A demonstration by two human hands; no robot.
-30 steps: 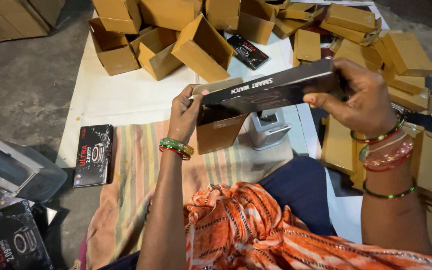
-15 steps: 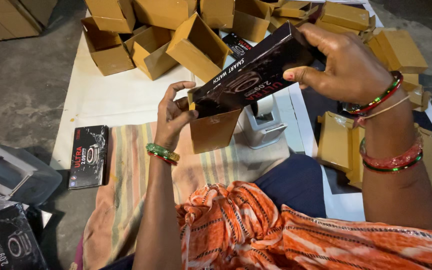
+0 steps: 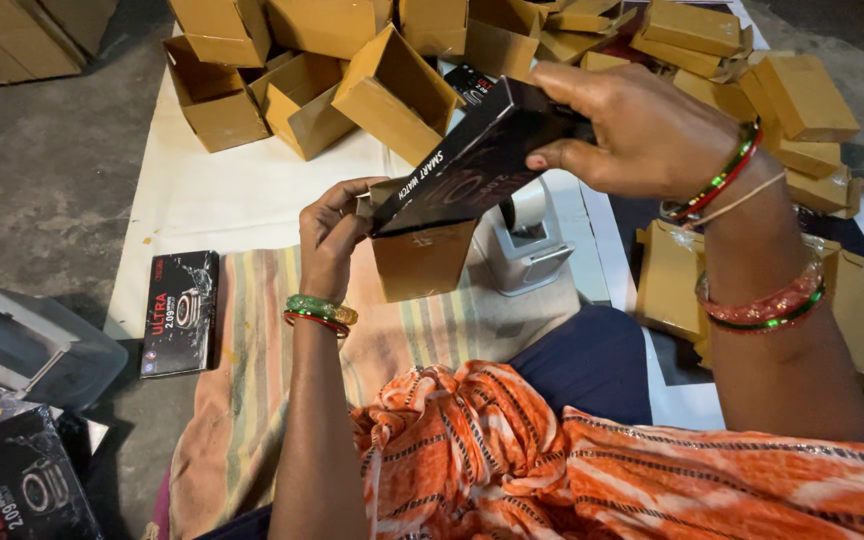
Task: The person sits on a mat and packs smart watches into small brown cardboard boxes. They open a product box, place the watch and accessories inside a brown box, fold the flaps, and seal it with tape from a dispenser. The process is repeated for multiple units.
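Risk of jamming: right hand (image 3: 642, 135) grips black product box (image 3: 472, 165) tilted toward 2 o'clock at open brown carton (image 3: 422, 255) clasped by left hand (image 3: 330, 235); angled corner may snag carton flap.

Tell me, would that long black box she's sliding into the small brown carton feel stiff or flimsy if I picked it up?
Probably stiff: the black box keeps straight edges though the right hand grips only its upper end. Likely light, since fingertips alone hold it tilted. Its glossy face may be a bit slippery. The brown carton steadied by the left hand looks like thinner cardboard, easier to dent.
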